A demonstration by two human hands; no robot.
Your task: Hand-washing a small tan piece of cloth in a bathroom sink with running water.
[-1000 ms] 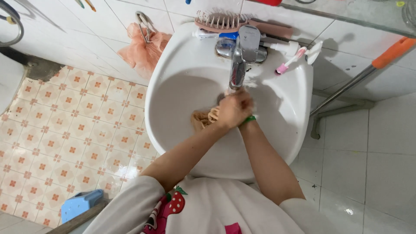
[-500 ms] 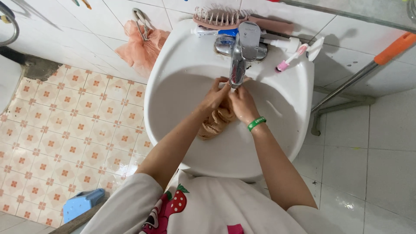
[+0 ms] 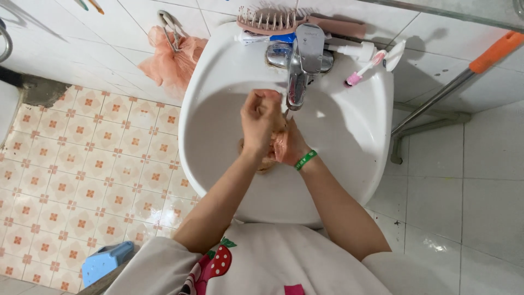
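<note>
Head view, looking straight down.

1. White ceramic pedestal washbasin [image 3: 355, 136], centre of frame, bowl open toward the viewer.
2. Chrome single-lever tap [image 3: 299, 65], top centre of the basin, spout reaching over the bowl.
3. Left hand [image 3: 260, 117], centre of frame, just left of the spout and below it; fingers curled in a loose fist, back of the hand upward, pressed against the cloth beneath it.
4. Right hand [image 3: 286, 145], just right of and slightly lower than the left, touching it; fingers bent around the cloth, mostly hidden under the left hand, so their exact spread cannot be told. A green band [image 3: 305, 159] circles the wrist.
5. Beige, crumpled wet cloth [image 3: 266, 163], bunched between and under both hands inside the bowl, below the spout; only its lower edge and left side show.
6. Pink plastic hairbrush with pale bristles [image 3: 289, 22], lying along the back rim, top centre.
7. White tube with blue end [image 3: 262, 37], on the rim left of the tap.
8. Pink-and-white toothbrush [image 3: 364, 68], on the rim right of the tap, head toward the bowl.
9. Peach mesh bath puff [image 3: 172, 63], hanging on the white tiled wall, upper left.
10. Metal pole with orange grip [image 3: 464, 76], upper right, slanting down to the wall.
11. Floor of cream tiles with orange square pattern [image 3: 82, 164], left side.
12. Blue plastic object [image 3: 106, 261], lower left corner, partly hidden.
13. White shirt with a strawberry print [image 3: 262, 262], bottom centre.
</note>
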